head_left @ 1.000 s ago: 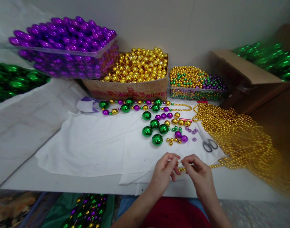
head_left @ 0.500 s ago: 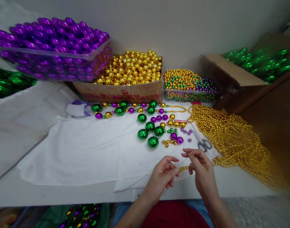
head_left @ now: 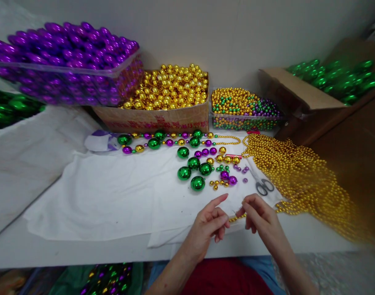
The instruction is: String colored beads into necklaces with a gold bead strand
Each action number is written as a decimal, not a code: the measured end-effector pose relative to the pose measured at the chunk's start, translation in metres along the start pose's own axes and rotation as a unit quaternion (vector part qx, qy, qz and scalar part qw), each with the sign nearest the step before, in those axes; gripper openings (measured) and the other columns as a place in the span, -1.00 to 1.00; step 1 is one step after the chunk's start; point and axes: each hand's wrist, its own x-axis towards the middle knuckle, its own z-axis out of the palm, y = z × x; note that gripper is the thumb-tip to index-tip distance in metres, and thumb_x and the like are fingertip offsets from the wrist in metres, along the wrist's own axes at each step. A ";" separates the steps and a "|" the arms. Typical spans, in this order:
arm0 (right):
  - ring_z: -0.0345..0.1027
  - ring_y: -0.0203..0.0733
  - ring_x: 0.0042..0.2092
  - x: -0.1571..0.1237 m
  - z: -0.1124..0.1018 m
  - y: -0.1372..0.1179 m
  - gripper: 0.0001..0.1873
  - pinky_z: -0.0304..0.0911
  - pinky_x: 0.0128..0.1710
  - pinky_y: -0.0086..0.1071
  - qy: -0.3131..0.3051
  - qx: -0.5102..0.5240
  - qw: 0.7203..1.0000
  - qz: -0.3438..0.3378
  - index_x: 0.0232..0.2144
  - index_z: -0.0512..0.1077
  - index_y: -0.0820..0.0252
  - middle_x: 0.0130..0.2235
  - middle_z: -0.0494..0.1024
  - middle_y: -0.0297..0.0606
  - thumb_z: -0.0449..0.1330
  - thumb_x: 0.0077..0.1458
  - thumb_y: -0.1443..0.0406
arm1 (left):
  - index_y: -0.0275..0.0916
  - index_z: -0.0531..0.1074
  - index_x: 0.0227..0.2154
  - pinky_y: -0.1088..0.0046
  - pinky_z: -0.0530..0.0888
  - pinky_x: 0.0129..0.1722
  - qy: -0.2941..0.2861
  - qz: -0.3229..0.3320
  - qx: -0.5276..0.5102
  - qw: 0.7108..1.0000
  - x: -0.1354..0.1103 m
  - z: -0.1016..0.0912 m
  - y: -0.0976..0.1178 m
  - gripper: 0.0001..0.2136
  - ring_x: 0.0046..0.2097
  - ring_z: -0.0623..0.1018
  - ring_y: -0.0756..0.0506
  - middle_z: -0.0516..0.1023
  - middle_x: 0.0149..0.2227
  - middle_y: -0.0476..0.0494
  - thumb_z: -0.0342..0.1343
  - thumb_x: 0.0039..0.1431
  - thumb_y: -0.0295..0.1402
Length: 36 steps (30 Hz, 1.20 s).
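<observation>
My right hand (head_left: 261,219): grip seems pinched on end of gold bead strand (head_left: 239,216), over near table (head_left: 82,250) edge. My left hand (head_left: 210,224) just left, index out; cannot tell if grip holds anything. Scissors (head_left: 264,187) just beyond.

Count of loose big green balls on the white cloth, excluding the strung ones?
5 loose shiny green round balls: one farthest back, two mid-row, two nearest. None seems hidden.

Bright, even light with soft shadows; edges stretched and slightly blurred.
</observation>
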 end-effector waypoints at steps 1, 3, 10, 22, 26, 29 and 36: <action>0.18 -0.41 -0.61 -0.001 -0.003 -0.001 -0.74 0.01 -0.69 -0.55 -0.017 -0.010 1.000 0.008 -0.38 0.30 0.17 -0.45 0.49 -0.33 0.12 0.15 0.09 | -0.16 0.25 0.16 0.63 0.11 -0.68 -0.001 -0.001 -0.009 1.000 0.000 -0.001 0.001 -0.46 -0.62 0.30 0.14 0.43 -0.45 0.01 0.19 0.09 -0.36; 0.14 -0.43 -0.64 -0.001 -0.008 -0.004 -0.73 -0.04 -0.70 -0.55 -0.040 -0.011 0.999 0.015 -0.40 0.30 0.17 -0.49 0.47 -0.37 0.13 0.15 0.09 | -0.19 0.27 0.15 0.63 0.10 -0.68 -0.006 0.000 -0.030 1.000 0.000 -0.002 0.001 -0.46 -0.62 0.29 0.14 0.42 -0.46 0.01 0.20 0.07 -0.37; 0.03 -0.49 -0.67 -0.003 -0.006 -0.007 -0.79 -0.09 -0.71 -0.52 -0.010 0.056 0.998 -0.002 -0.37 0.30 0.15 -0.36 0.48 -0.38 0.12 0.17 0.13 | -0.24 0.34 0.08 0.63 0.09 -0.70 -0.017 -0.017 -0.037 0.999 0.000 -0.002 -0.001 -0.54 -0.62 0.28 0.14 0.45 -0.44 -0.03 0.18 0.08 -0.32; 0.02 -0.36 -0.54 -0.002 -0.031 -0.018 -0.80 -0.11 -0.54 -0.42 -0.029 -0.239 0.966 -0.089 -0.37 0.39 0.15 -0.60 0.14 -0.46 0.08 0.18 0.16 | -0.31 0.53 -0.20 0.57 0.33 -0.59 0.034 0.054 0.322 0.945 0.000 0.003 0.002 -0.75 -0.54 0.40 0.04 0.52 -0.42 -0.13 0.07 0.09 -0.35; -0.18 -0.40 -0.60 0.001 -0.051 -0.029 -0.69 -0.28 -0.62 -0.45 -0.068 -0.044 0.997 0.012 -0.21 0.42 0.14 -0.63 -0.01 -0.53 0.18 0.08 0.07 | -0.33 0.54 -0.42 0.57 0.30 -0.53 0.026 0.090 0.378 0.921 -0.003 0.006 0.010 -0.84 -0.51 0.39 0.03 0.48 -0.50 -0.09 0.10 0.08 -0.36; -0.23 -0.41 -0.61 0.004 -0.062 -0.031 -0.57 -0.32 -0.64 -0.47 -0.085 0.029 0.994 0.063 -0.09 0.39 0.11 -0.62 -0.01 -0.54 0.21 0.04 0.03 | -0.33 0.52 -0.46 0.58 0.27 -0.55 0.037 0.084 0.359 0.929 -0.006 0.007 0.011 -0.83 -0.53 0.36 0.04 0.44 -0.55 -0.06 0.10 0.09 -0.34; 0.35 -0.07 -0.14 0.003 -0.049 -0.009 -0.78 0.26 -0.22 -0.27 -0.066 -0.326 0.940 -0.082 -0.20 0.49 0.06 -0.19 0.51 -0.22 0.18 0.08 0.20 | -0.33 0.47 -0.44 0.58 0.25 -0.58 0.062 0.047 0.298 0.951 -0.006 0.006 0.008 -0.77 -0.55 0.31 0.05 0.40 -0.57 -0.02 0.12 0.10 -0.23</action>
